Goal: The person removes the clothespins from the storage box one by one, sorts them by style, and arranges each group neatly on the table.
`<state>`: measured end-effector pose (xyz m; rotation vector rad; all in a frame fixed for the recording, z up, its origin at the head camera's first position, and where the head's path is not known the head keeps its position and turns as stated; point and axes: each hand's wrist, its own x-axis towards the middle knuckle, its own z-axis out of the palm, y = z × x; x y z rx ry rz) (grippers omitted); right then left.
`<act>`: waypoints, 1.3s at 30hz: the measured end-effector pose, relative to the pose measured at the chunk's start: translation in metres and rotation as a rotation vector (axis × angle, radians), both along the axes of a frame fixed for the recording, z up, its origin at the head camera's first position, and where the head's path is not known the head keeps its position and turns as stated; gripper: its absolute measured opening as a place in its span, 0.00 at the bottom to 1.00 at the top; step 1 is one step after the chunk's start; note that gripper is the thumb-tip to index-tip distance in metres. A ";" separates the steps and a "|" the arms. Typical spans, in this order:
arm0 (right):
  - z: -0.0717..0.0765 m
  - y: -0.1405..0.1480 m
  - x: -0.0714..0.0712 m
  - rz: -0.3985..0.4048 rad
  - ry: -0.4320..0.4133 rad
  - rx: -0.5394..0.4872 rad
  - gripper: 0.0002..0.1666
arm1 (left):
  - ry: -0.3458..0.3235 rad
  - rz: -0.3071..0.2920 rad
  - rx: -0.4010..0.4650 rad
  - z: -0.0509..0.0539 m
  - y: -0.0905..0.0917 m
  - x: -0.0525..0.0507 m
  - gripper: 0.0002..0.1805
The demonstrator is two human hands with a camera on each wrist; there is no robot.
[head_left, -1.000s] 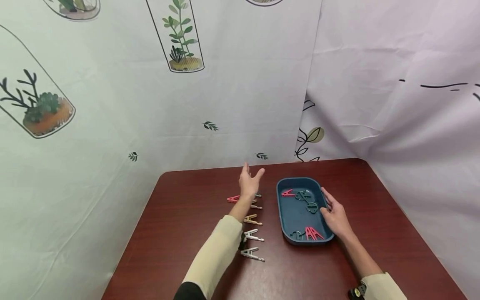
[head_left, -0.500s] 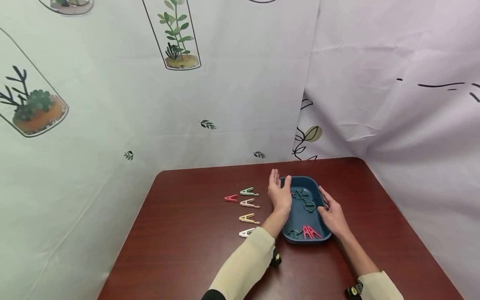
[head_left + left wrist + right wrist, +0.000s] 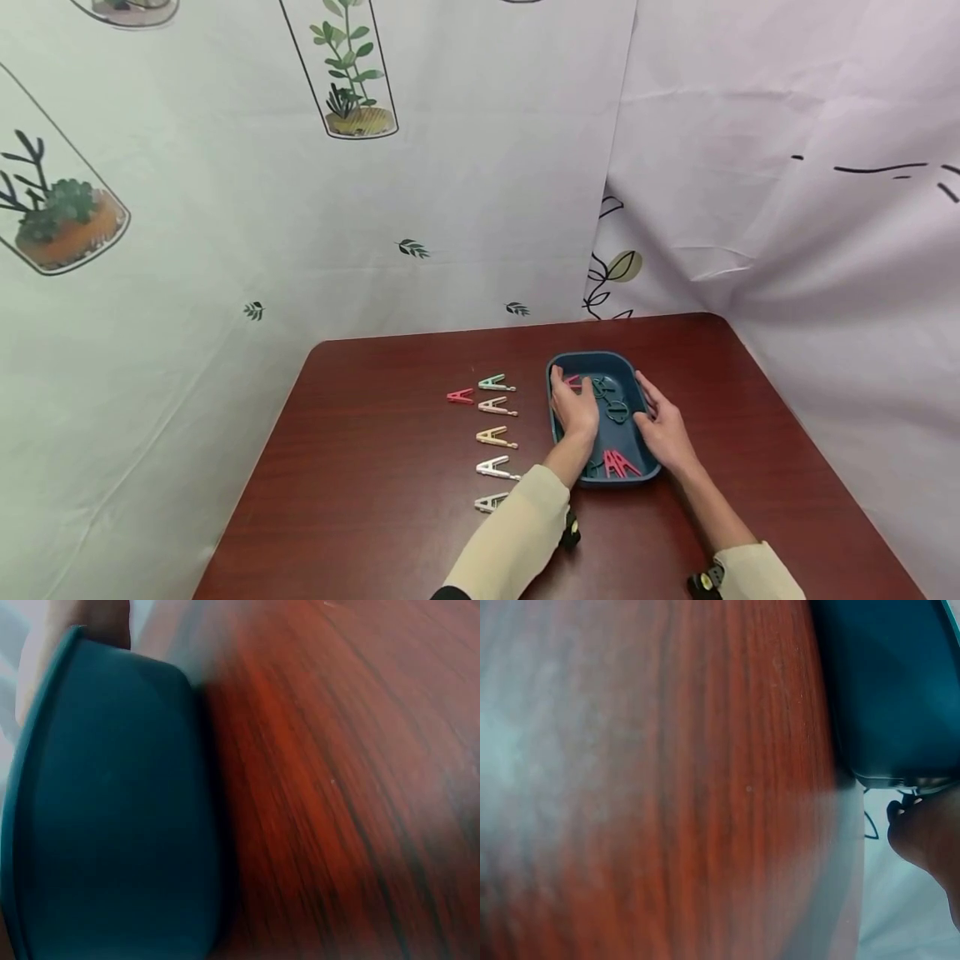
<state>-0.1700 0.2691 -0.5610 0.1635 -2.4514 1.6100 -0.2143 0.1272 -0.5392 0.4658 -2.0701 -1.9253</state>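
In the head view a blue tray (image 3: 630,437) lies on the table with pink clips (image 3: 619,464) and dark green clips (image 3: 617,412) inside. My left hand (image 3: 576,412) is at its left side, fingers extended by the rim and thumb over the inside. The right hand (image 3: 669,435) grips the right rim, thumb on top and fingers along the outer wall. Both wrist views show the tray's outer wall (image 3: 120,802), (image 3: 900,682), with part of a hand at its far end.
Left of the tray, a column of clips lies on the brown table (image 3: 360,467): green (image 3: 495,383), pale pink, yellow (image 3: 495,437) and white (image 3: 495,467), the nearest partly behind the left sleeve. A red clip (image 3: 460,397) lies beside them. Printed cloth hangs behind the table.
My left hand has moved right, from above the column of clips to the tray's left side, uncovering several clips. The right hand has stayed at the right rim.
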 end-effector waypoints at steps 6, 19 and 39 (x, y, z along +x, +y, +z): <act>-0.003 0.001 -0.001 0.004 0.025 0.005 0.43 | -0.038 0.036 -0.097 -0.004 0.006 -0.001 0.35; 0.000 0.000 0.002 0.000 0.045 -0.021 0.44 | -0.002 0.050 -0.262 -0.011 0.012 0.001 0.32; 0.000 -0.001 0.001 -0.005 0.026 -0.005 0.44 | 0.015 0.123 -0.408 -0.025 0.011 -0.009 0.19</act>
